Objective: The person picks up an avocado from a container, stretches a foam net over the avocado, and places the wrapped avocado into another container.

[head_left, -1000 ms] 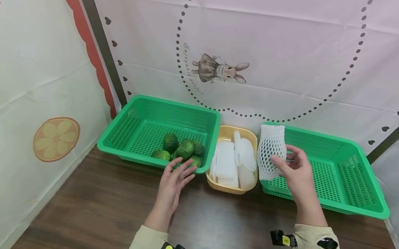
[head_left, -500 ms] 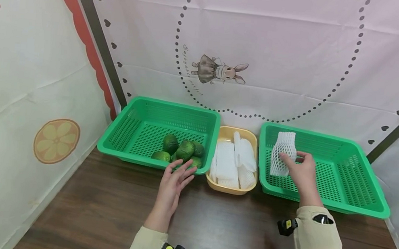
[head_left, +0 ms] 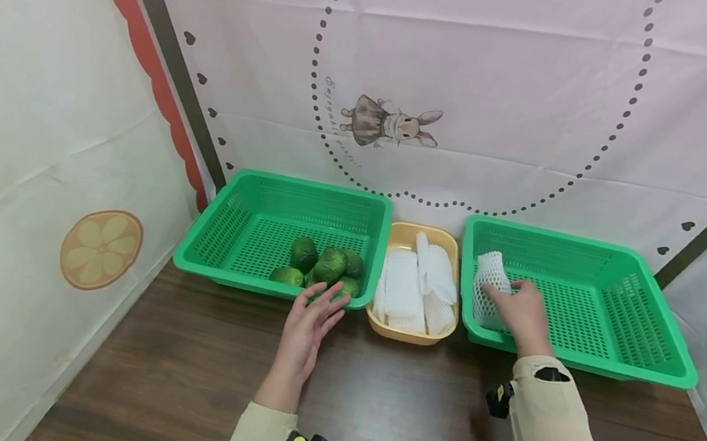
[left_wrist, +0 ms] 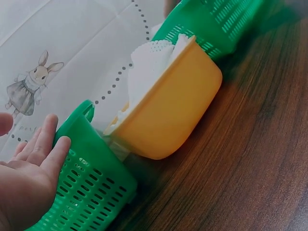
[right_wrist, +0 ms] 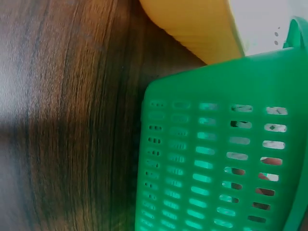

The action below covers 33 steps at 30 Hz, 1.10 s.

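Observation:
My right hand (head_left: pixel 526 316) reaches into the left end of the right green basket (head_left: pixel 634 318), thumb and fingers pinching a white foam net sleeve (head_left: pixel 489 281). The sleeve stands slightly tilted against that end; I cannot tell whether a fruit is inside it. In the right wrist view, the basket wall (right_wrist: pixel 192 144) hides most of the hand. My left hand (head_left: pixel 307 323) is held with its fingers spread at the front rim of the left green basket (head_left: pixel 237 278). Several dark green, avocado-like fruits (head_left: pixel 329 267) lie just beyond its fingertips.
Between the baskets stands a yellow tub (head_left: pixel 409 337) with several white foam net sleeves (head_left: pixel 405 287) in it. All stand on a dark wooden table (head_left: pixel 386 403). A printed cloth (head_left: pixel 503 85) hangs behind, close to the baskets' back rims.
My right hand has moved right and down with the foam net sleeve, from over the gap beside the yellow tub into the right basket. The left hand has stayed still.

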Tool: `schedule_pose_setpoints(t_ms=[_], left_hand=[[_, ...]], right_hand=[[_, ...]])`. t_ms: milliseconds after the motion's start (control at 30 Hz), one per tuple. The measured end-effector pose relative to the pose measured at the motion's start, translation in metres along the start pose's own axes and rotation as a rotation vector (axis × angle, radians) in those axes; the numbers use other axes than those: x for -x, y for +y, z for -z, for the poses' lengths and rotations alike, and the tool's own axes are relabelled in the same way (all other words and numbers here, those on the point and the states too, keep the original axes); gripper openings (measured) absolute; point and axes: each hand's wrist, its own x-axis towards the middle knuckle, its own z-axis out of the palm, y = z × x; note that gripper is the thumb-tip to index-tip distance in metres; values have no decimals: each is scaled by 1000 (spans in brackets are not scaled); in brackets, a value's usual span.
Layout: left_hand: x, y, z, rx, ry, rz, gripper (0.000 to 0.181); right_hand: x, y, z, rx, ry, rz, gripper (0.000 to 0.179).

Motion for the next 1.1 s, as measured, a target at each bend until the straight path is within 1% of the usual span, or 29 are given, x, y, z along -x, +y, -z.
schedule_pose_setpoints(t_ms=[200,400,567,667,833,967,1100], left_hand=[[-1,0,-1,6,-9,-5,39],[-2,1,-3,10,-11,-12,37],[-3,2,-5,14,-5,-15,36],[-4,2,-6,29,10,-10,34],[-5,1,-6,53,41,9,32],[-4,0,-4,46,64,26,33],[-3,-1,-2,36,68,30,36]], right_hand=[[-2,1,1,79,-71,-20,81],[-6,1,3,185,-147,-21,75],[-6,-2,7,213,-173,-18,71],[-6,-2,8,207,-169,-4,69],[-5,0,4,210,-115,36,61],[-3,2,-1,213,-87,42,57],[-3,2,-4,219,-64,47,57]])
